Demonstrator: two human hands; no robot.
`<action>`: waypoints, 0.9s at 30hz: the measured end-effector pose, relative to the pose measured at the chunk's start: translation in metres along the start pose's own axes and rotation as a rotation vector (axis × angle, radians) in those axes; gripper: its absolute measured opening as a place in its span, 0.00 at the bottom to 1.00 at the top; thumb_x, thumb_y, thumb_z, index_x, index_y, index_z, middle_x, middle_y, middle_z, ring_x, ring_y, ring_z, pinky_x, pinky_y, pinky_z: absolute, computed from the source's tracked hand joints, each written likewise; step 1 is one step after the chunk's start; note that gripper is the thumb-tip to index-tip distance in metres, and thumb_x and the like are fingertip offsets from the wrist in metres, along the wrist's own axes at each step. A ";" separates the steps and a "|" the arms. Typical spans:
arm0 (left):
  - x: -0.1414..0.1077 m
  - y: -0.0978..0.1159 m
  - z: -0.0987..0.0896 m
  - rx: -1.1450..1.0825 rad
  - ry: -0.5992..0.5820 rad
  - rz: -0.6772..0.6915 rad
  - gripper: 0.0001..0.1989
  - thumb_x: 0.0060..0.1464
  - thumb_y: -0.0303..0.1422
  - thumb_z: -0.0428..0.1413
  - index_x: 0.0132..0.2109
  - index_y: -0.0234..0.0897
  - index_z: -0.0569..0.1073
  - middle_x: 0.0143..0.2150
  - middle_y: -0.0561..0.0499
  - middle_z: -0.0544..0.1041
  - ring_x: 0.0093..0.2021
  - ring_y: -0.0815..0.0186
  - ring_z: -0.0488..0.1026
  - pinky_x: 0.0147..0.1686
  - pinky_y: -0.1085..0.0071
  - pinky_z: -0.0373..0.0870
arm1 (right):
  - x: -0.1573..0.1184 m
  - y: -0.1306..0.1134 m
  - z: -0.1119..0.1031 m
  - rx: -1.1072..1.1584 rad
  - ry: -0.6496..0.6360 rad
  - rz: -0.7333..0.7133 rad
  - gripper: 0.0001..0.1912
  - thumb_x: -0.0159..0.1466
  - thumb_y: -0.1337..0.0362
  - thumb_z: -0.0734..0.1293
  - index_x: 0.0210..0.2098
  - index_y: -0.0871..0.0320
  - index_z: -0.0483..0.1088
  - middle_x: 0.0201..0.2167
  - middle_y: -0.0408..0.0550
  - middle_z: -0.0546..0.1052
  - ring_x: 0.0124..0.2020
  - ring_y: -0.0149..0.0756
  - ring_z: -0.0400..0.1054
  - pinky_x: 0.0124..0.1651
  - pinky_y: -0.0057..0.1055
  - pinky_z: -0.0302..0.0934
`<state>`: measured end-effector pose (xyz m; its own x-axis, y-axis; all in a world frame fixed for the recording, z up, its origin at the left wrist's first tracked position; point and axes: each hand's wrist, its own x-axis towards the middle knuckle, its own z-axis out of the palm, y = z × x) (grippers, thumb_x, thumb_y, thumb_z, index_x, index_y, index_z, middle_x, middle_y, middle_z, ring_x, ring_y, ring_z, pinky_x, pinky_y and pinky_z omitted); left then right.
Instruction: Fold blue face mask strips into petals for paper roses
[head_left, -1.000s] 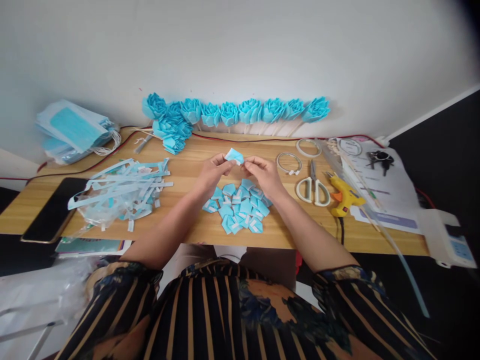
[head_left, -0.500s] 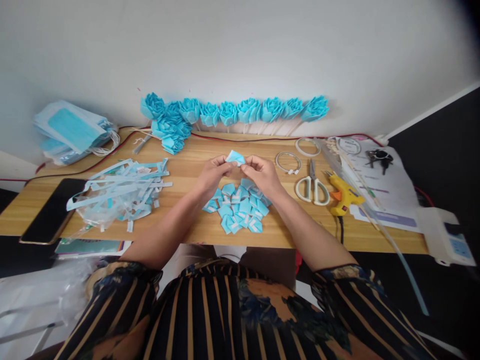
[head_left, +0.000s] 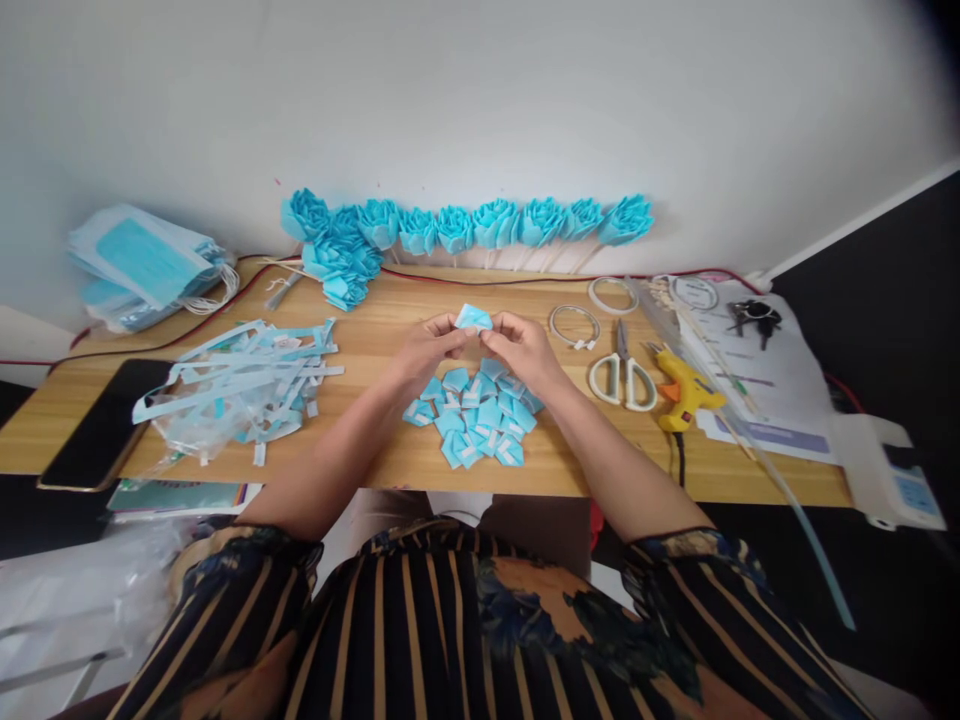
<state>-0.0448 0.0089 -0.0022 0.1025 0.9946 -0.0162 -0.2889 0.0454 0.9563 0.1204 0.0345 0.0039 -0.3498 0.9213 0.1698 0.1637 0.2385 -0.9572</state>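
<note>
Between my two hands is a small folded blue-and-white petal piece (head_left: 474, 317), which looks cut from a face mask. My left hand (head_left: 431, 343) pinches its left side, and my right hand (head_left: 523, 345) pinches its lower right side with thumb and finger. Just below my hands, a pile of similar folded blue petals (head_left: 472, 418) lies on the wooden table (head_left: 375, 450). Several blue flowers on sticks (head_left: 495, 222) lean against the wall behind, with more flowers bunched at the left end (head_left: 343, 255).
On the left are a stack of face masks (head_left: 146, 255), cut mask strips (head_left: 247, 380) and a black phone (head_left: 105, 425). To the right lie scissors (head_left: 622, 370), a yellow glue gun (head_left: 686, 393), tape rings (head_left: 575, 327), keys (head_left: 756, 318) and papers (head_left: 780, 370). A cable runs along the back.
The petal piece has tilted and shifted slightly between my fingers. Both hands stay in almost the same place, still pinching it.
</note>
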 end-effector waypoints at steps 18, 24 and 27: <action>0.002 0.007 -0.006 0.142 0.147 0.111 0.10 0.44 0.36 0.62 0.25 0.35 0.72 0.20 0.56 0.65 0.23 0.74 0.60 0.28 0.74 0.57 | -0.001 0.000 -0.003 0.020 -0.106 0.021 0.12 0.60 0.55 0.66 0.37 0.57 0.71 0.30 0.42 0.73 0.32 0.32 0.65 0.36 0.29 0.59; 0.002 0.003 -0.003 0.200 0.142 0.121 0.10 0.44 0.37 0.61 0.24 0.35 0.72 0.21 0.56 0.66 0.25 0.73 0.59 0.29 0.73 0.58 | 0.000 0.005 -0.001 -0.074 -0.032 0.008 0.13 0.57 0.56 0.67 0.24 0.57 0.63 0.21 0.38 0.62 0.26 0.29 0.57 0.29 0.27 0.50; 0.001 0.004 -0.003 0.218 0.135 0.119 0.11 0.44 0.37 0.61 0.24 0.35 0.71 0.21 0.55 0.66 0.25 0.72 0.59 0.30 0.72 0.58 | -0.001 0.001 -0.001 -0.082 -0.018 0.009 0.13 0.56 0.57 0.66 0.22 0.57 0.62 0.20 0.38 0.61 0.25 0.28 0.54 0.28 0.28 0.48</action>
<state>-0.0485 0.0105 0.0012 -0.0520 0.9958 0.0750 -0.0781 -0.0789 0.9938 0.1218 0.0344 0.0026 -0.3643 0.9181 0.1560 0.2413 0.2549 -0.9364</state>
